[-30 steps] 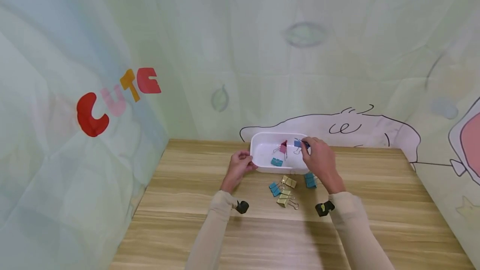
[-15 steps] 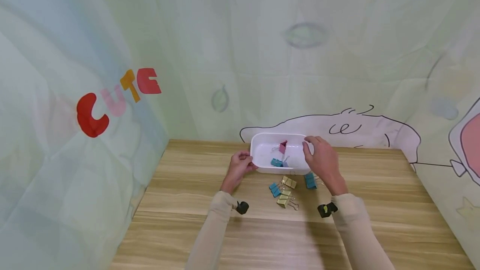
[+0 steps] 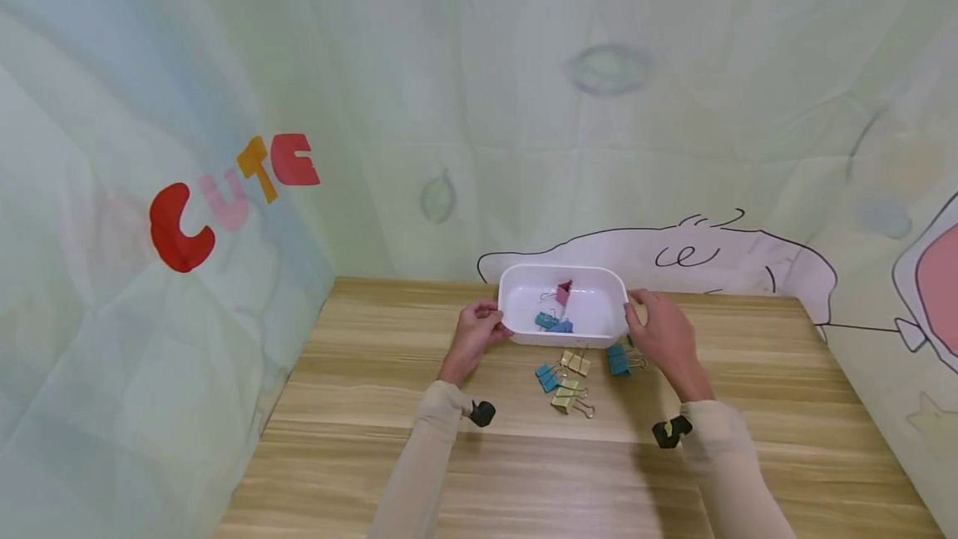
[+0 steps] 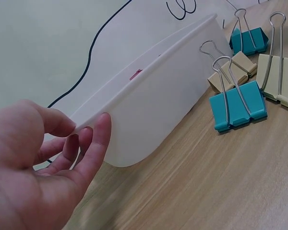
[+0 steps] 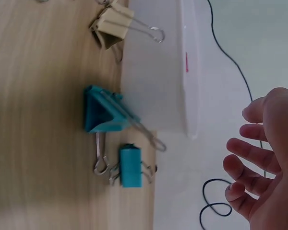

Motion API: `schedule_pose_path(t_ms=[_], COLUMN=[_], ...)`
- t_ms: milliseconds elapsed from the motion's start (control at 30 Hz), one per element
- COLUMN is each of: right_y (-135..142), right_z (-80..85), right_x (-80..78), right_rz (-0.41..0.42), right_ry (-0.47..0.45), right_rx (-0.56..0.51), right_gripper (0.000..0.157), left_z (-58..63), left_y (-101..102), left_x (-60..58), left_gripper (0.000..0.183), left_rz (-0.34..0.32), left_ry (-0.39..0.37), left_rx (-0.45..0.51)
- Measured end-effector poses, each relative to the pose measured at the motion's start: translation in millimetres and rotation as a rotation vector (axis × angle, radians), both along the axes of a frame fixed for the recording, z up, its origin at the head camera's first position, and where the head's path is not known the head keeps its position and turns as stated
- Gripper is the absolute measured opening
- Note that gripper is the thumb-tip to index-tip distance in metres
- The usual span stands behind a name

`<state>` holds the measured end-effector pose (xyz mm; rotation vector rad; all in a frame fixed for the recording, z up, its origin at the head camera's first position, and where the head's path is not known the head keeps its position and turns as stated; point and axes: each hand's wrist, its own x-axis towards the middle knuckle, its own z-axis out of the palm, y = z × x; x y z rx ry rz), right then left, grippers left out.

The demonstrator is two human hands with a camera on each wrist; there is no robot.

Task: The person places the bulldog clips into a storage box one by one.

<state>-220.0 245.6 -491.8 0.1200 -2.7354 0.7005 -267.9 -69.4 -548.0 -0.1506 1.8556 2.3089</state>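
Observation:
In the head view a white plastic bin (image 3: 527, 339) sits toward the back of the table. My left hand (image 3: 476, 337) pinches its left rim between thumb and fingers, as the left wrist view also shows. Inside lie a red binder clip (image 3: 564, 293), a teal binder clip (image 3: 544, 319) and a blue binder clip (image 3: 561, 327). Off the bin's right end is my right hand (image 3: 664, 335), fingers loosely bent and holding nothing in the right wrist view. Nearest to it on the table are a teal binder clip (image 5: 103, 112) and a smaller teal one (image 5: 130, 165).
In front of the bin lie a cream binder clip (image 3: 576, 362), a teal binder clip (image 4: 237, 105) and a larger pale yellow binder clip (image 3: 569, 396). A printed cloth backdrop (image 3: 404, 123) stands along the table's back and left edges.
The right hand has let go of a blue binder clip, which now lies in the bin beside the teal one. That hand has moved right, off the bin's end. The left hand stays put.

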Motion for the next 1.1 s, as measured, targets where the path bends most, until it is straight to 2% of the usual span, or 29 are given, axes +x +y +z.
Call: schedule_pose_path(t_ms=[400,667,933,1100], right_y=[34,47,47,47], right_z=[-21.8,-43.6,-54.7,-62.5], right_x=[10.1,14.5,11.0,5.6], right_rz=[0.012,0.078,0.123,0.168], right_ry=[-0.152,-0.239,-0.203,-0.182], right_rx=[-0.025,-0.029,0.018,0.006], right_gripper=[0.039,0.043,0.045,0.042], left_z=[0.0,-0.1,-0.7,-1.1], left_y=[-1,-1,-1,-1], left_x=[-2.5,-1.5,-0.8,-0.2], left_gripper=[0.033,0.034,0.034,0.033], left_rz=[-0.001,0.002,-0.003,-0.006], left_ry=[-0.019,-0.026,-0.025,-0.021], left_rx=[-0.017,-0.026,-0.027,-0.025])
